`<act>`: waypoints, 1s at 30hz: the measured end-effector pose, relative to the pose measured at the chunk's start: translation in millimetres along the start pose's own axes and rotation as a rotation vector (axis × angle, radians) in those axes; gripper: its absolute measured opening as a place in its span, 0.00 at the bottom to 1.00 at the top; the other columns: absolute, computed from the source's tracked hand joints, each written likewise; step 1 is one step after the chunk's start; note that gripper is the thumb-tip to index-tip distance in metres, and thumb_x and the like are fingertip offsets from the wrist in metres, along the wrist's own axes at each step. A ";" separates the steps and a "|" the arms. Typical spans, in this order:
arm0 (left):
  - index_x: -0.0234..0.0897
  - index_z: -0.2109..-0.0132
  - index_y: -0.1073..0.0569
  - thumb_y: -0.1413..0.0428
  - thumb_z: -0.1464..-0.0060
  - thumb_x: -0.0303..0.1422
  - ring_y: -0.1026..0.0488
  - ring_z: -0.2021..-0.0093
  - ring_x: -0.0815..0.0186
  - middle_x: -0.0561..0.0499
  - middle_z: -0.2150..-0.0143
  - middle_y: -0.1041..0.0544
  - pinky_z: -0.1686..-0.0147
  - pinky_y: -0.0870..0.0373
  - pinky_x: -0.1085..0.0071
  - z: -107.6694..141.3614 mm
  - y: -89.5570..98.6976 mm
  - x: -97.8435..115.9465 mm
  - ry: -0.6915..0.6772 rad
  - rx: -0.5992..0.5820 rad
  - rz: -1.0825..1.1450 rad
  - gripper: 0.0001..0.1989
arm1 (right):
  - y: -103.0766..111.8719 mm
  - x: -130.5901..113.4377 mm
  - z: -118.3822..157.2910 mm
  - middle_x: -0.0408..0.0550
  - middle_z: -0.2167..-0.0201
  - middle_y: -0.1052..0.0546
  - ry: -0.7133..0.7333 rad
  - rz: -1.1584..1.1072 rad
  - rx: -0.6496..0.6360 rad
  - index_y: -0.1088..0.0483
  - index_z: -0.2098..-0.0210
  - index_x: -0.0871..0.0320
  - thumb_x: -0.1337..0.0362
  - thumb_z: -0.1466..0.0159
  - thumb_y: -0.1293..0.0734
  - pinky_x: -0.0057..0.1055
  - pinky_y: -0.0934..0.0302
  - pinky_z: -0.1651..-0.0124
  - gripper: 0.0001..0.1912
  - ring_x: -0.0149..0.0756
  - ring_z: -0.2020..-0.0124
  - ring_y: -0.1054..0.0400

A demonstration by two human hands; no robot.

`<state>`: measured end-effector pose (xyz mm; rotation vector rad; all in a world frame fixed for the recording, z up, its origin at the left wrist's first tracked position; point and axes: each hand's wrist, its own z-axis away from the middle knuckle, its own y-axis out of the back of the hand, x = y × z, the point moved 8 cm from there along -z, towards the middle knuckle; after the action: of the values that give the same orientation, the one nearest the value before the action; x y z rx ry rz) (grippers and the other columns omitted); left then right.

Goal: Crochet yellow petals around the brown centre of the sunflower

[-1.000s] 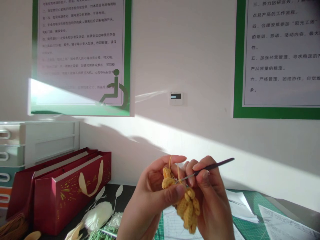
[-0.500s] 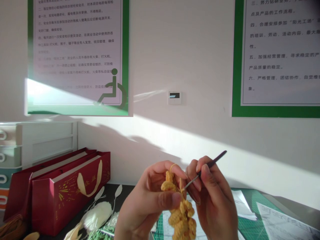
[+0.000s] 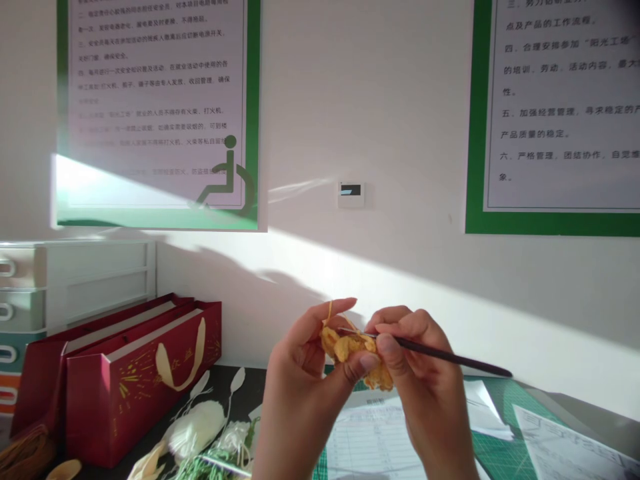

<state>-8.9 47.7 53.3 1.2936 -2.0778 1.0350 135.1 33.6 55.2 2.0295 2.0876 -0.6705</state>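
Observation:
Between my two hands is a bumpy yellow crochet piece (image 3: 345,348), raised above the table. My left hand (image 3: 317,380) pinches it between thumb and fingers, its index finger stretched up with a yellow yarn strand (image 3: 329,311) looped over it. In my right hand (image 3: 420,357) is a crochet hook (image 3: 455,358), its dark handle pointing right and slightly down. The hook's thin metal shaft reaches left along the top of the crochet piece, near the strand. Exactly where the tip sits in the stitches I cannot make out.
Red gift bags (image 3: 145,380) and a drawer unit (image 3: 100,273) stand at the left. White yarn (image 3: 197,427) and green yarn (image 3: 205,467) lie beside my left forearm. Printed sheets (image 3: 367,433) rest on a green cutting mat (image 3: 495,453). Behind is a wall with posters.
The crochet piece has been tipped up, no longer hanging down lengthwise. The hook has swung from slanting up right to pointing right and slightly down. My left index finger has lifted.

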 end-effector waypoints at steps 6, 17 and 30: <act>0.45 0.45 0.18 0.28 0.49 0.30 0.21 0.53 0.62 0.48 0.55 0.16 0.52 0.25 0.71 4.7 -6.0 -0.4 0.049 -0.119 0.012 0.23 | 1.1 -42.8 8.3 0.46 0.61 0.20 0.529 0.506 -0.039 0.26 0.55 0.53 0.78 0.36 0.30 0.32 0.25 0.62 0.16 0.36 0.60 0.23; 0.35 0.53 0.15 0.24 0.58 0.26 0.19 0.67 0.67 0.49 0.66 0.14 0.63 0.22 0.75 0.8 -12.7 -17.5 0.310 -0.206 0.267 0.22 | 19.6 -32.1 21.6 0.48 0.59 0.19 0.602 0.225 0.115 0.22 0.49 0.52 0.78 0.35 0.31 0.44 0.27 0.62 0.19 0.42 0.60 0.24; 0.37 0.54 0.14 0.28 0.51 0.23 0.21 0.65 0.70 0.50 0.63 0.17 0.64 0.23 0.79 -0.2 -8.2 -9.9 0.253 -0.448 0.363 0.15 | 13.3 -9.7 4.6 0.42 0.73 0.24 0.004 -0.359 0.150 0.29 0.61 0.53 0.62 0.26 0.37 0.27 0.33 0.71 0.06 0.31 0.73 0.28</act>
<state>2.8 51.0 49.2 0.5526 -2.2172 0.7583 147.8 22.6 52.4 1.7352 2.5010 -0.9010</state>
